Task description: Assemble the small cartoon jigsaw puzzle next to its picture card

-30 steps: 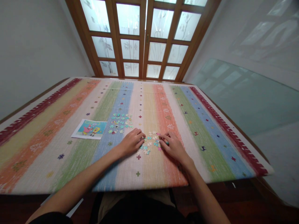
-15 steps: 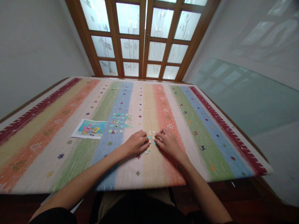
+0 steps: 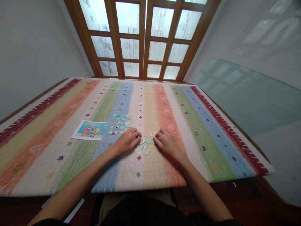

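Observation:
A small cluster of loose jigsaw pieces (image 3: 145, 146), mostly teal and white, lies on the striped tablecloth (image 3: 164, 103) between my two hands. My left hand (image 3: 127, 140) rests palm down just left of the cluster, fingers curled with their tips at its edge. To the right of the cluster is my right hand (image 3: 167, 142), its fingers bent and pinched on a piece at the cluster's upper right. A second group of puzzle pieces (image 3: 119, 122) is spread further back on the blue stripe. A printed cartoon picture (image 3: 89, 130) lies flat to the left of that group.
The table's near edge runs just below my forearms. A glass sheet (image 3: 249, 100) leans along the right wall. Wooden-framed frosted glass doors (image 3: 143, 37) stand beyond the table's far edge.
My left hand has drawn back to the left, uncovering more of the piece cluster. My right hand has slid left and a little away from me along the cluster's upper right.

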A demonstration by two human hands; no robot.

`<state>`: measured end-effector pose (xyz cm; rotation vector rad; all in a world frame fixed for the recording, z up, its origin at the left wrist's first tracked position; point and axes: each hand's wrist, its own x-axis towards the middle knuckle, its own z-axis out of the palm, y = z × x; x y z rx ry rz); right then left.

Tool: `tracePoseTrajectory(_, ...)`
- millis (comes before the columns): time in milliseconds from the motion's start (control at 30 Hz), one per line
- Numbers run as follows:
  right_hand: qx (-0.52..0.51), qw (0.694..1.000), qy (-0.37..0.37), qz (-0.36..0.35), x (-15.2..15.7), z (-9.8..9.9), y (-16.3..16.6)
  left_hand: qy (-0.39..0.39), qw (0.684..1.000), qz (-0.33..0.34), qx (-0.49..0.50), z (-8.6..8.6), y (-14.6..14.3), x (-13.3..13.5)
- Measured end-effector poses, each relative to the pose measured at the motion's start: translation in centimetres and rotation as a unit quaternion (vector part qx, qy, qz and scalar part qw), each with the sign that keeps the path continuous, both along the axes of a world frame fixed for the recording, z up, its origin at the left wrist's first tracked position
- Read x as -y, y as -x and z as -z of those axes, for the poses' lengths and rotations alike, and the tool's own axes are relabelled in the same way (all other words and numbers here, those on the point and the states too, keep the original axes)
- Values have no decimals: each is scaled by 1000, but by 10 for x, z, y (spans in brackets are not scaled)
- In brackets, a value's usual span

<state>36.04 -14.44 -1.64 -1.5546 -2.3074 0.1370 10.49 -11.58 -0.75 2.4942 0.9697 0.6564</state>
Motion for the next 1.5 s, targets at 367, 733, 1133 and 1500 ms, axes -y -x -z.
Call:
tracePoseTrajectory(367,-53,998,-27,38,-5,12,-8,20,999,27,9,4,10,46)
tracePoseTrajectory(733,-102,995,11,19,-5,-5,-42,-30,998,51,-34,12,-10,52)
tracePoseTrajectory(1133,-113,988,96,-54,23,-5,-58,-39,998,48,-31,11,-14,50)
tracePoseTrajectory(1500,-190,976,102,-26,20,-4,-47,-36,999,-21,10,12,-18,35)
